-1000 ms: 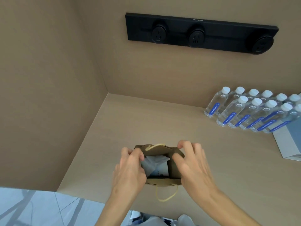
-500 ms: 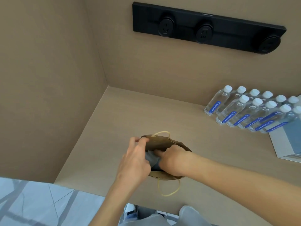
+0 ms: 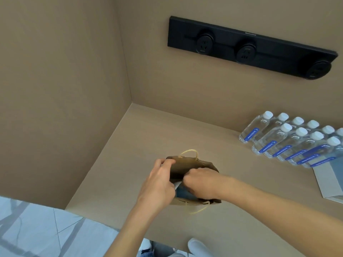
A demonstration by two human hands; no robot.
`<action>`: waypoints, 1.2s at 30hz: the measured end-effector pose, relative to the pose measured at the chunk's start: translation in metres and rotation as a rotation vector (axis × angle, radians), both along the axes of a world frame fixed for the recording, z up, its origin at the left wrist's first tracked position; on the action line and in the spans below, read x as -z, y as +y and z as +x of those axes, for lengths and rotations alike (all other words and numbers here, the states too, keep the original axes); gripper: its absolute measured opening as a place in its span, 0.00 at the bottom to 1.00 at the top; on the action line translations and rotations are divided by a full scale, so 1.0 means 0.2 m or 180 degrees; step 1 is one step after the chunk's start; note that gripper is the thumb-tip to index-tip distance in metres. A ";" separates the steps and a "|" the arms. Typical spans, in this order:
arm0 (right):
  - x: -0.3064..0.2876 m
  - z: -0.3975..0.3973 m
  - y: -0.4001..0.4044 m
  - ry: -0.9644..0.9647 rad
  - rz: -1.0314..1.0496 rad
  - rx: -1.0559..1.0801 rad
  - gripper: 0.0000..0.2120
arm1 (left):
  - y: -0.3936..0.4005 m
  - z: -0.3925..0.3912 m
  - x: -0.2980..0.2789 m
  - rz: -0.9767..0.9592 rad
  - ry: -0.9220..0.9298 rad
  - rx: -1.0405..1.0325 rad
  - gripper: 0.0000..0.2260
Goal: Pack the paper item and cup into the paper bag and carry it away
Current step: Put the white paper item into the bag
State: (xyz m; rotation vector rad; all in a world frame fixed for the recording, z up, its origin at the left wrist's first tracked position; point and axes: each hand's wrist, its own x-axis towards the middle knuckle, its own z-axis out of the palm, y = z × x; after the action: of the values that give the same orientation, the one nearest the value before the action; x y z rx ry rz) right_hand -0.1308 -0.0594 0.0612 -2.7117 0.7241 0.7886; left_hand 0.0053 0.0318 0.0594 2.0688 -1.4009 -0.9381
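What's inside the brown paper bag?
Inside the paper bag a white paper item and something blue-grey show. The right hand reaches in and the left hand holds the rim, covering the rest, so the cup can't be made out.

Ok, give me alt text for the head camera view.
Two hands work at a brown paper bag on a beige counter: the left hand grips its rim, the right hand reaches inside. Water bottles stand to the right, below a black socket strip.

Matt brown paper bag (image 3: 187,165) with twisted cord handles, matt wood-grain counter (image 3: 148,130), clear glossy plastic bottles (image 3: 289,140)
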 end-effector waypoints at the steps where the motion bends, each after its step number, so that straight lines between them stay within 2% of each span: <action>1: -0.06 -0.03 -0.01 -0.0380 0.0109 0.0357 0.10 | -0.01 0.01 0.00 -0.0047 0.0041 0.0014 0.28; 4: -0.23 -0.16 -0.02 -0.1637 0.0655 0.1786 0.09 | -0.01 0.03 0.00 -0.0207 0.0214 0.0031 0.24; 8: -0.42 -0.33 0.06 -0.3210 0.1807 0.3345 0.07 | -0.01 0.03 -0.07 -0.0775 0.0750 -0.0331 0.13; 10: -0.45 -0.37 0.10 -0.3725 0.2251 0.3781 0.05 | 0.01 0.02 -0.15 -0.1164 0.0989 -0.0604 0.10; 13: -0.48 -0.39 0.15 -0.4267 0.2730 0.3939 0.05 | 0.05 -0.03 -0.31 -0.1873 0.0885 -0.0691 0.05; 16: -0.51 -0.38 0.18 -0.4444 0.2783 0.3819 0.09 | 0.08 -0.09 -0.45 -0.2277 0.0475 -0.0191 0.08; 19: -0.53 -0.37 0.21 -0.4456 0.2644 0.3752 0.10 | 0.05 -0.13 -0.51 -0.2386 -0.0367 0.0392 0.13; 22: -0.56 -0.37 0.22 -0.4477 0.2592 0.3726 0.09 | 0.00 -0.15 -0.52 -0.2536 -0.0948 0.0641 0.08; 25: -0.58 -0.37 0.23 -0.4488 0.2506 0.3713 0.09 | -0.02 -0.16 -0.52 -0.2720 -0.1197 0.0699 0.03; 28: -0.59 -0.39 0.23 -0.4429 0.2262 0.3610 0.09 | -0.03 -0.17 -0.51 -0.2762 -0.1184 0.0661 0.02; 30: -0.59 -0.39 0.23 -0.4287 0.1847 0.3434 0.10 | -0.03 -0.17 -0.53 -0.2664 -0.1031 0.0624 0.03; 33: -0.56 -0.37 0.22 -0.4208 0.1088 0.3241 0.12 | -0.02 -0.18 -0.56 -0.2362 -0.0408 0.0486 0.03; 36: -0.55 -0.36 0.21 -0.4174 0.0826 0.3073 0.07 | -0.01 -0.17 -0.58 -0.2011 0.0124 0.0438 0.03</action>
State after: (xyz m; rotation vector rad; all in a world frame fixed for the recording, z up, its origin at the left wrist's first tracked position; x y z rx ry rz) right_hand -0.2026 -0.0178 0.1713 -1.6502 1.1605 -0.9353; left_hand -0.0278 0.0302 0.1755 1.4903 -1.5786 -0.4858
